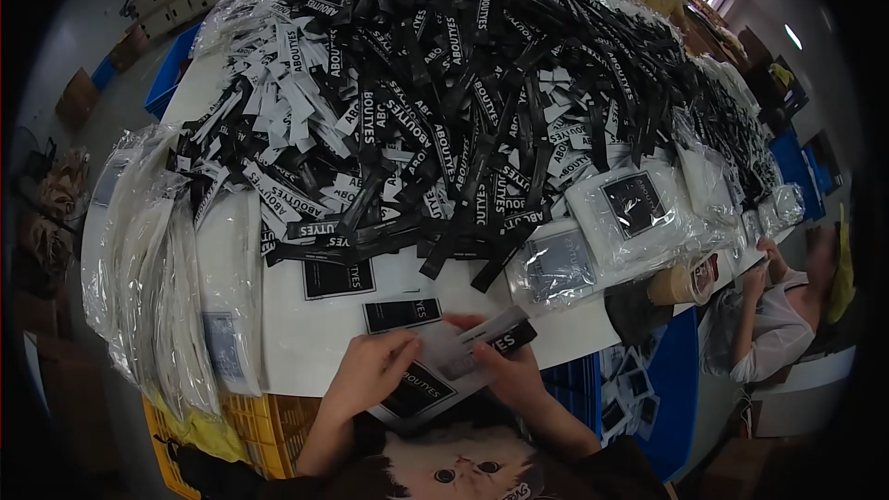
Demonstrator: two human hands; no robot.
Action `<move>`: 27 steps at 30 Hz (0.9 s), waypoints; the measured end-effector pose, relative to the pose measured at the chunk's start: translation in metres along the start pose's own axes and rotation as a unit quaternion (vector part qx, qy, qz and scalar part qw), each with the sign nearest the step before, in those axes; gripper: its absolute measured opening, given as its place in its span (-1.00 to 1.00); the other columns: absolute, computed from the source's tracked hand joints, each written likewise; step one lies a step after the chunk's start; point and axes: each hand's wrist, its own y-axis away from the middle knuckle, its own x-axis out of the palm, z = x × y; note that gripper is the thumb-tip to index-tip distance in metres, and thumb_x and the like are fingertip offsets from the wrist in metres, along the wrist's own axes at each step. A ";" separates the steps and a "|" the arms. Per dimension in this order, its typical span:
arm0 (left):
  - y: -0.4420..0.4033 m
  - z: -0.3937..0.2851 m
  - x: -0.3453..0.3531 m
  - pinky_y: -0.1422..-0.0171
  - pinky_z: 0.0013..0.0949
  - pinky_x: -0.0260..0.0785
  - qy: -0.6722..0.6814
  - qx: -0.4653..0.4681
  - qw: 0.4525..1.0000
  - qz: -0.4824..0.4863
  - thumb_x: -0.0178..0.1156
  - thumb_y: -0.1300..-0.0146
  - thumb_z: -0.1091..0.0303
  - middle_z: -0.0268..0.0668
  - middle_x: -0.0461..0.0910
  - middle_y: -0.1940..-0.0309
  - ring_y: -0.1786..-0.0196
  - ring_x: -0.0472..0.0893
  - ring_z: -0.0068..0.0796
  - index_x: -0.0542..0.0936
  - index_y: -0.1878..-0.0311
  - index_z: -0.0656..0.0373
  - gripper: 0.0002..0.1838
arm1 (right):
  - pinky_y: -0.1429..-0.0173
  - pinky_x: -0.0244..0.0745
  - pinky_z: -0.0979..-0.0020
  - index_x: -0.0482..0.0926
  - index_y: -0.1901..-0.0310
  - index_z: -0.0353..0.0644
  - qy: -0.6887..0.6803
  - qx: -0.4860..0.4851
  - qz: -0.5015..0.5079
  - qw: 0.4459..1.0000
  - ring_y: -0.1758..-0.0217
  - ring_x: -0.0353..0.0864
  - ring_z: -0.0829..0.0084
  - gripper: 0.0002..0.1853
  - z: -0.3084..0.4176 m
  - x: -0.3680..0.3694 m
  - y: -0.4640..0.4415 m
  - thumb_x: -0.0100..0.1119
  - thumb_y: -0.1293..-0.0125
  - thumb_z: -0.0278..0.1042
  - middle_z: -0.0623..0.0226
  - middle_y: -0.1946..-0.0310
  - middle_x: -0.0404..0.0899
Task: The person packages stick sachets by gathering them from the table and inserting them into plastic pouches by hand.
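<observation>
- Right hand (514,378), thumb on top, grips a translucent labelled piece (459,352); left hand (373,368) curls partly, its hold unclear.
- Beneath lies a black-panelled bag (412,396), by the near edge of the table (294,352); aligning seems underway, calling for a steady pinch.
- Beyond: heaped flat strips (454,93), crinkly wrapped stacks (153,287).

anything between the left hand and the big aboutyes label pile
Yes: a black printed piece just past the left hand, then a white piece with a black panel before the label pile. Both look flat, likely easily cleared.
</observation>
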 end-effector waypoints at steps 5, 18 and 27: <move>0.001 -0.005 -0.003 0.44 -0.46 0.31 0.011 0.014 1.000 -0.022 0.08 -0.25 0.46 -0.15 0.50 0.60 0.57 0.46 -0.48 0.54 0.28 0.30 -0.89 | 0.06 0.48 0.54 0.32 -0.19 -0.38 0.441 -0.282 -0.101 0.846 0.12 0.58 0.46 -0.45 0.011 -0.024 -0.002 0.22 -0.14 -0.58 0.09 0.06 0.57; 0.002 -0.003 -0.001 0.46 -0.42 0.34 -0.001 0.039 0.999 -0.009 0.12 -0.21 0.46 -0.13 0.51 0.59 0.59 0.47 -0.34 0.55 0.27 0.29 -0.89 | 0.43 0.38 0.57 0.62 0.18 -0.28 0.498 -0.024 0.073 0.864 0.51 0.48 0.69 -0.82 0.029 -0.025 -0.006 0.21 -0.19 -0.44 0.40 0.53 0.61; 0.003 0.001 0.006 0.49 -0.54 0.24 0.034 0.019 0.996 0.083 0.27 -0.10 0.45 -0.30 0.51 0.63 0.58 0.41 -0.65 0.54 0.37 0.30 -0.87 | 0.39 0.34 0.56 0.61 0.28 -0.35 0.369 0.201 0.209 0.883 0.47 0.40 0.73 -0.74 0.012 -0.031 -0.018 0.17 -0.24 -0.27 0.41 0.53 0.58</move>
